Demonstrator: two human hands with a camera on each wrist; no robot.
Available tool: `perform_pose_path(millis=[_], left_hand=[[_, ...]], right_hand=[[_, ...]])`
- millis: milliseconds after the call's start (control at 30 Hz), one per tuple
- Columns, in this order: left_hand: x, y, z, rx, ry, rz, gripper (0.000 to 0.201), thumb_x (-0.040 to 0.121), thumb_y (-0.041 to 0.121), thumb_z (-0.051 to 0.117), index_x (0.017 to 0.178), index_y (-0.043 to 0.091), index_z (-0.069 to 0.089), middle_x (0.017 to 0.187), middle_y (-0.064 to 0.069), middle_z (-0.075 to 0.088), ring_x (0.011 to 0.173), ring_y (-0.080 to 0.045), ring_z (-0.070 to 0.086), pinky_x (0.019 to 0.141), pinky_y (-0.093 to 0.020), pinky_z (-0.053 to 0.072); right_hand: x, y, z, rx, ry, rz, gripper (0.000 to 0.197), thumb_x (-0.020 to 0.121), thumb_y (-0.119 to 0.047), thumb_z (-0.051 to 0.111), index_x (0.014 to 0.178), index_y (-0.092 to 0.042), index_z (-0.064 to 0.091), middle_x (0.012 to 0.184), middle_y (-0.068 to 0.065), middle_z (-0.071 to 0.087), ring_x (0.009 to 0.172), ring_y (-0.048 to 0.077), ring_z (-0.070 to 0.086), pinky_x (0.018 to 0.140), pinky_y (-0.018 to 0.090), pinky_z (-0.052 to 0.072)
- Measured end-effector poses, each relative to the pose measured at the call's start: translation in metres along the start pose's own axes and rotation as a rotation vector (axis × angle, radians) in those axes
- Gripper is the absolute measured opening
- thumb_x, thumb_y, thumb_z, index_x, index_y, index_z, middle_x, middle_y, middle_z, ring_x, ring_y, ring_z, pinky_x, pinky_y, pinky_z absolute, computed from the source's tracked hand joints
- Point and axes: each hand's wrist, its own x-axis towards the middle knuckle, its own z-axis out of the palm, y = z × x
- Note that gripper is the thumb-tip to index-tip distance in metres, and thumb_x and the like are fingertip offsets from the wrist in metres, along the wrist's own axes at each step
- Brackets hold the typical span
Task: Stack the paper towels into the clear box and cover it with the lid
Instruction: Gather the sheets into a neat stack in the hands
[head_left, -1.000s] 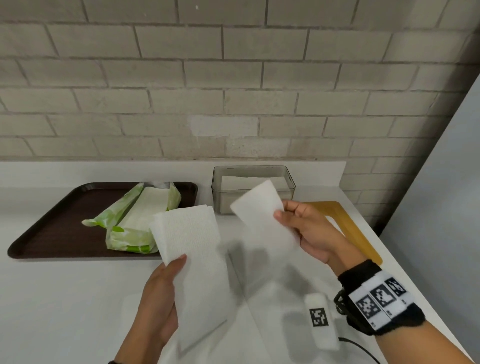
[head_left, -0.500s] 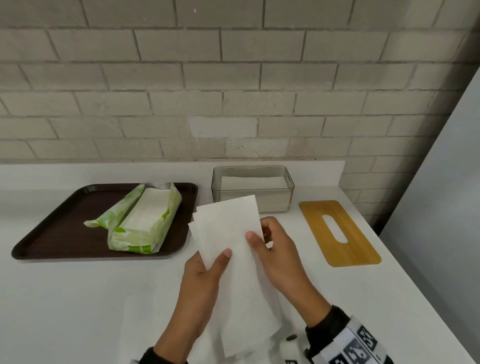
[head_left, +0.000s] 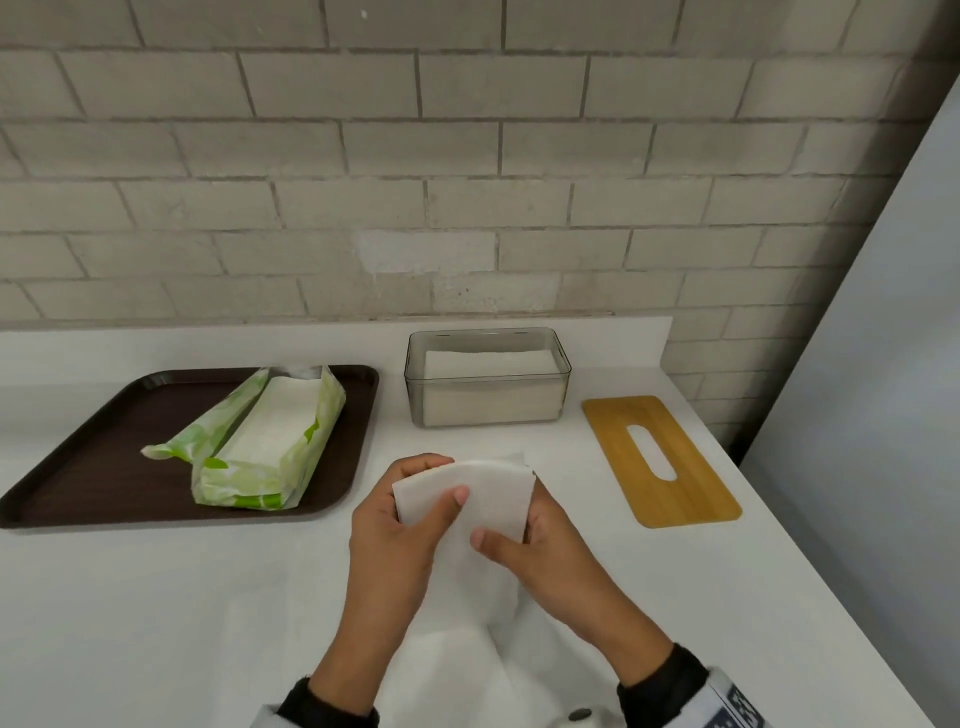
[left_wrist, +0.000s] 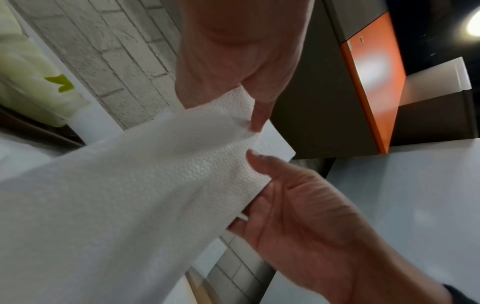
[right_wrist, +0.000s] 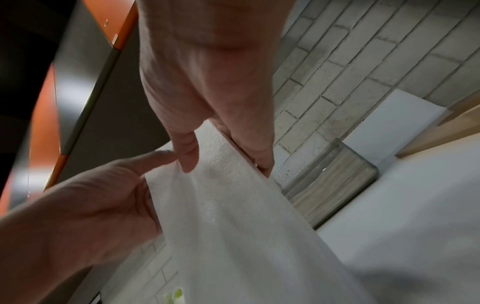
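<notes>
A: Start with the worktop (head_left: 156, 597). How is it bounded?

B: A brick wall (head_left: 467, 156) runs along its far edge, and its right edge slants down beside a grey panel (head_left: 883, 415). Bare surface lies left of the hands and between them and the box.

A: And on it?

B: A dark tray (head_left: 93, 447) at the left carries an opened green pack (head_left: 270, 447) with white sheets showing inside. The box (head_left: 488, 379) stands near the wall, uncovered, with towels stacked inside. The lid (head_left: 660, 460) lies flat just right of it, slot up, near the right edge.

A: The hands?

B: The left hand (head_left: 400, 525) and right hand (head_left: 540, 561) both pinch one towel (head_left: 478, 499) above the worktop, in front of the box, thumbs on top and fingers curled behind.

A: Anything unclear?

B: The towel's lower end runs off the bottom of the head view, and the fingers behind it are mostly hidden. Both wrist views are blurred where the towel fills the foreground.
</notes>
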Motion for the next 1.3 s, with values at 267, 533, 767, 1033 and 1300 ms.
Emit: perform_pose_path(millis=[267,533,767,1033,1300], left_hand=[[0.015,-0.001,-0.041,-0.276,0.144,-0.108,0.029,0.053,0.021,0.086,0.078,0.028,0.072,0.088,0.000,0.071,0.083,-0.017,0.065,0.073,-0.031,0.052],[-0.017,-0.028,-0.057,-0.139,0.080,-0.171,0.031,0.079,-0.014,0.060,0.096,0.011,0.067,0.086,0.001,0.075,0.077,-0.008,0.069,0.066,-0.012,0.052],[-0.036,-0.049,-0.048,-0.120,0.165,-0.256,0.056,0.081,-0.025,0.043,0.099,0.025,0.061,0.095,-0.001,0.067,0.087,-0.017,0.060,0.072,-0.023,0.048],[-0.042,-0.055,-0.042,0.003,0.122,-0.330,0.037,0.086,-0.009,0.057,0.098,0.026,0.063,0.095,-0.006,0.066,0.086,-0.026,0.061,0.073,-0.032,0.047],[-0.045,-0.032,-0.069,0.479,-0.446,-0.308,0.038,0.073,0.003,0.074,0.084,0.039,0.067,0.075,0.005,0.062,0.059,-0.006,0.050,0.060,-0.016,0.042]], right_hand=[[-0.012,0.015,-0.035,-0.253,-0.163,0.155,0.013,0.080,-0.014,0.072,0.091,-0.020,0.070,0.097,-0.003,0.072,0.089,0.011,0.068,0.078,0.017,0.053],[-0.018,0.005,-0.046,0.313,0.264,-0.045,0.021,0.081,0.008,0.061,0.088,-0.011,0.063,0.083,-0.003,0.073,0.079,0.011,0.069,0.068,0.020,0.054],[-0.030,0.036,-0.022,0.299,0.279,0.088,0.034,0.078,0.020,0.047,0.091,-0.010,0.056,0.087,0.006,0.067,0.080,0.014,0.061,0.068,0.020,0.047],[-0.032,0.058,-0.023,0.061,0.165,0.328,0.025,0.081,0.009,0.052,0.077,-0.015,0.056,0.069,-0.001,0.053,0.059,0.010,0.046,0.051,0.015,0.035],[-0.011,-0.003,-0.050,-0.112,-0.005,-0.053,0.024,0.087,0.000,0.057,0.079,-0.022,0.063,0.081,-0.011,0.066,0.082,0.008,0.061,0.074,0.019,0.047]])
